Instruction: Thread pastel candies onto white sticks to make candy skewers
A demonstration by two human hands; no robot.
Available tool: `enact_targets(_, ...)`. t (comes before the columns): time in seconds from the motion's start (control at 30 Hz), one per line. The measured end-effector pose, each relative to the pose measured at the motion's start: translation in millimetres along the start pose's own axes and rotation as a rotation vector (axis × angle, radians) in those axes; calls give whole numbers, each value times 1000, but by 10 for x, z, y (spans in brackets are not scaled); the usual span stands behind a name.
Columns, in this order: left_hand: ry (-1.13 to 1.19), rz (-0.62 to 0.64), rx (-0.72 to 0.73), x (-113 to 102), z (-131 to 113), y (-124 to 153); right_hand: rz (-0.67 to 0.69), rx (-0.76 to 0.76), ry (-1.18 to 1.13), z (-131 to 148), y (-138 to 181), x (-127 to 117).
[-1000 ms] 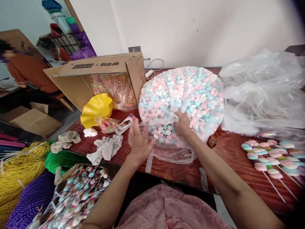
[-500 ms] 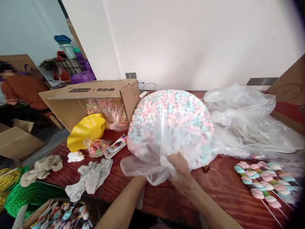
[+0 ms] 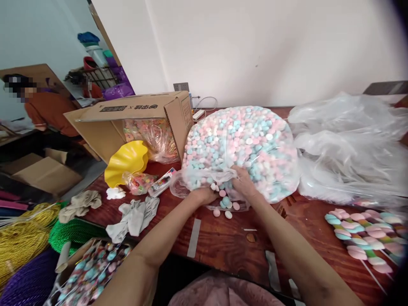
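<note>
A large clear plastic bag [image 3: 280, 148] full of pink, blue and white marshmallows [image 3: 242, 127] lies on the table, its mouth facing me. My right hand [image 3: 245, 183] is closed on the bag's gathered plastic at the right of the mouth. At the left of the mouth is my left hand [image 3: 204, 196]; its fingers are hidden among plastic and marshmallows. Several loose marshmallows [image 3: 225, 201] lie in the opening between my hands, a few at its front edge. Marshmallow skewers [image 3: 360, 233] rest on the table to the right.
A cardboard box [image 3: 178, 123], yellow wavy dish [image 3: 126, 163], small candy bag [image 3: 138, 182] and grey gloves [image 3: 135, 216] lie left. Clear plastic bags [image 3: 347, 161] are piled right. A box of skewers [image 3: 92, 267] stands low left. People sit in the left background.
The gathered neck of the bag has come open, and loose marshmallows now show at its mouth. My left hand has come into sight at the opening. The view has shifted slightly.
</note>
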State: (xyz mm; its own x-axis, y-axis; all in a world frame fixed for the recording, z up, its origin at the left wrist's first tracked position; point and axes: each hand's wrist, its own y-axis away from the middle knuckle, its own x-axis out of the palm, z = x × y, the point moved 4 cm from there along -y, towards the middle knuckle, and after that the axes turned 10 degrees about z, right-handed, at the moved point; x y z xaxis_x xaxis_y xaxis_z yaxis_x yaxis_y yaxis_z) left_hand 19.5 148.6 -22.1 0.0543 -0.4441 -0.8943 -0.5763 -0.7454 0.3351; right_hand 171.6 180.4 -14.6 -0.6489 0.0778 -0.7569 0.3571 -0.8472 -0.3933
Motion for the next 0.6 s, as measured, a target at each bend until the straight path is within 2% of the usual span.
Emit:
enact_targets(0.1,49,-4,-25,139,12,311,-6,25,67,-91,-68,125)
enact_targets(0.2,45,-43,-30,219,-122,546,-12,39,164,-133,-117,216)
enact_targets(0.27,17,-63,-54,250,-246,609,2,33,220,-178,-94,216)
enact_targets(0.37,-16,-90,-65,286,-393,585,33,36,292,-282,11,125)
enact_targets(0.43,4,-109,-8,297,-409,527,51,54,338,-346,88,48)
enact_targets(0.5,101,-103,67,292,-326,460,81,74,383,-378,135,-3)
enact_targets(0.6,376,-107,110,232,-85,386,150,106,453,-351,125,-23)
